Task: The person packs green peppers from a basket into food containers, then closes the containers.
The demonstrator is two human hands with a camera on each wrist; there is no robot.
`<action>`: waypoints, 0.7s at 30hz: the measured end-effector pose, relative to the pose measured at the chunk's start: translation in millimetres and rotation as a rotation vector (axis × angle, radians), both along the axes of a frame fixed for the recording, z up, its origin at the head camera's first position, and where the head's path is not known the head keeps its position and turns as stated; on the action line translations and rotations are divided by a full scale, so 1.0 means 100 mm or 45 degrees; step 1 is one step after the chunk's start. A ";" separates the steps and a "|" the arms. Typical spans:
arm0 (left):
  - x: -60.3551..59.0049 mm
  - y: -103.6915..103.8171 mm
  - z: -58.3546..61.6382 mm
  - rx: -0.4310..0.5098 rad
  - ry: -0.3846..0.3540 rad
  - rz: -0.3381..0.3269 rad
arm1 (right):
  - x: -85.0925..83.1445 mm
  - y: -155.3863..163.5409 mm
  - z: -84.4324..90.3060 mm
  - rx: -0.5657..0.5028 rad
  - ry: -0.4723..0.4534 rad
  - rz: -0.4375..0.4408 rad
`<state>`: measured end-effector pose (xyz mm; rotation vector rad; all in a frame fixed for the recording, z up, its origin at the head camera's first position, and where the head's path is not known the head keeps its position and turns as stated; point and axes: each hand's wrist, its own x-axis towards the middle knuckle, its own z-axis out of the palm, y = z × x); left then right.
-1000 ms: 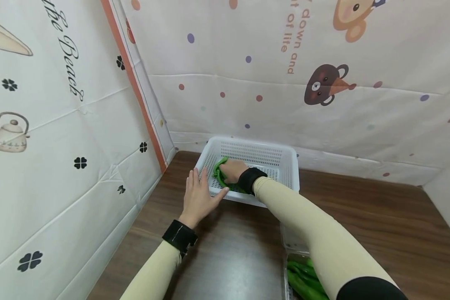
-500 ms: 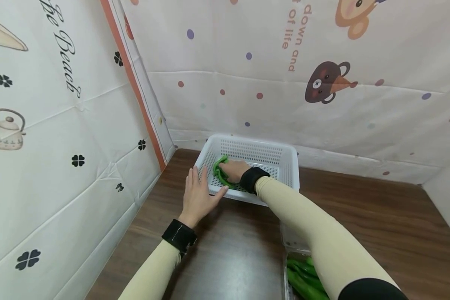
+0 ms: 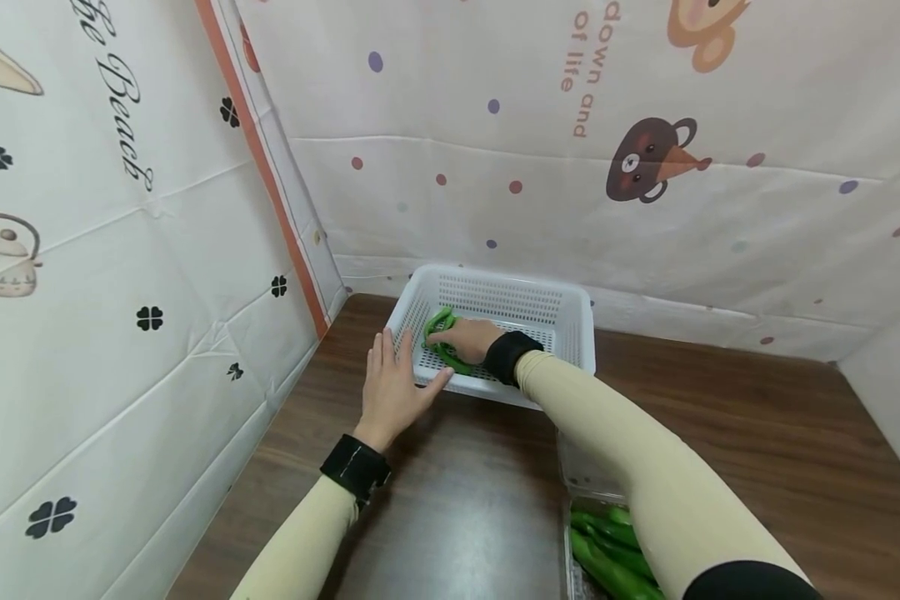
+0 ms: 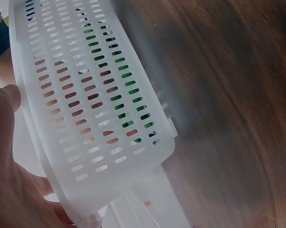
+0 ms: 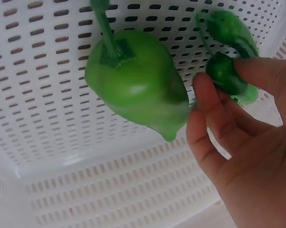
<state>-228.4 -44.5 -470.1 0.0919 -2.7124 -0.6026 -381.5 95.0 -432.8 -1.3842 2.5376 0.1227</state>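
My right hand (image 3: 474, 340) reaches into a white slotted plastic basket (image 3: 516, 282). In the right wrist view, its thumb and fingers pinch a dark green pepper (image 5: 222, 76) near the stem end. Behind that lies another curved green pepper (image 5: 233, 31), while a large light green pepper (image 5: 138, 80) fills the foreground. My left hand (image 3: 393, 392) rests at the basket's near left corner, fingers extended along the rim. From the left wrist, the thumb (image 4: 10, 97) shows at the rim and green shows through the slots of the basket wall.
A clear plastic box (image 3: 570, 550) with several green peppers (image 3: 611, 554) stands at the front right, partly behind the right forearm; its lid (image 3: 581, 462) lies open toward the basket. Printed cloth walls (image 3: 450, 200) rise behind and left of the brown wooden table (image 3: 450, 492).
My right hand has shifted slightly right inside the basket, its index finger straighter, with more of the green peppers showing. The left hand stays at the rim. The head view has tilted a little.
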 end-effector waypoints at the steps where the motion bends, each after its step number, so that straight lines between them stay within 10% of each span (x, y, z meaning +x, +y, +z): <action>1: 0.00 0.00 0.01 0.001 0.000 0.001 | 0.01 0.00 0.02 0.011 -0.016 0.004; 21: 0.06 0.03 -0.01 0.017 0.001 0.003 | 0.01 0.00 -0.05 0.078 -0.072 0.055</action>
